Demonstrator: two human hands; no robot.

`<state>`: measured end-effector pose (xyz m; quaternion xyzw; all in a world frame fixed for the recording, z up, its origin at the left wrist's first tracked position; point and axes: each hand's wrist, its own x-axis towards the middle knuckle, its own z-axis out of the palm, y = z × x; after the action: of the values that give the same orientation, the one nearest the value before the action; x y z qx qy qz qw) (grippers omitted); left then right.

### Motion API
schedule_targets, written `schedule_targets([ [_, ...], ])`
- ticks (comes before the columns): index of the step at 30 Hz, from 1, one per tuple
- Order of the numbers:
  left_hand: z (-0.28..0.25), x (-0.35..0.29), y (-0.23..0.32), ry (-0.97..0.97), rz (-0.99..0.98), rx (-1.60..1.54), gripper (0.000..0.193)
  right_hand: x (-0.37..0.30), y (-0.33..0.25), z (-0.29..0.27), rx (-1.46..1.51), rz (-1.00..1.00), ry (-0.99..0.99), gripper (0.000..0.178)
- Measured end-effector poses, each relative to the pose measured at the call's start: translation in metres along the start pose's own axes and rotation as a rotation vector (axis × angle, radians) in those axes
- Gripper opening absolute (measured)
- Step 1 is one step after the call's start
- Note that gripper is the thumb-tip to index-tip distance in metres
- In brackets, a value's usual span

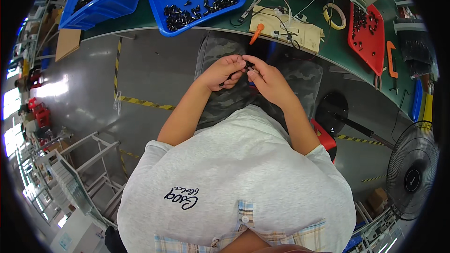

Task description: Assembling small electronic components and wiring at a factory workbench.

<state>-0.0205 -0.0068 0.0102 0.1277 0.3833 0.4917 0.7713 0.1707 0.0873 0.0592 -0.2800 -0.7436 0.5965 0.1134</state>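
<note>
Above my lap, just off the table's front edge, my left hand (223,72) and my right hand (266,78) meet at the fingertips. Both are closed around a small black part (249,65), mostly covered by the fingers, so its exact kind cannot be made out. A dark end (221,85) of something pokes out below my curled left fingers; whether it belongs to the same part is hidden. Nearest beyond the hands is an orange-handled clamp (257,33) at the edge of a wooden board (286,29).
A blue tray (158,11) and a blue bin (123,7) hold many small black parts on the green table (197,32). At right lie a tape roll (344,18), a red tray (372,49) with black parts, and an orange tool (390,58). A fan (412,168) stands lower right.
</note>
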Motion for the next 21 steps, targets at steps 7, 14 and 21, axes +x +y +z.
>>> schedule_targets([
  [7,-0.001,0.001,0.001,-0.004,0.019,0.120,0.022,0.007,0.004,-0.005,-0.037,0.127,-0.116,0.040],
  [14,0.002,-0.001,-0.001,0.018,0.035,0.177,0.022,0.004,0.013,0.002,0.072,0.155,-0.092,0.042],
  [21,0.008,0.004,-0.001,0.053,-0.020,0.244,0.030,0.016,0.020,-0.003,0.445,0.279,-0.082,0.035],
])
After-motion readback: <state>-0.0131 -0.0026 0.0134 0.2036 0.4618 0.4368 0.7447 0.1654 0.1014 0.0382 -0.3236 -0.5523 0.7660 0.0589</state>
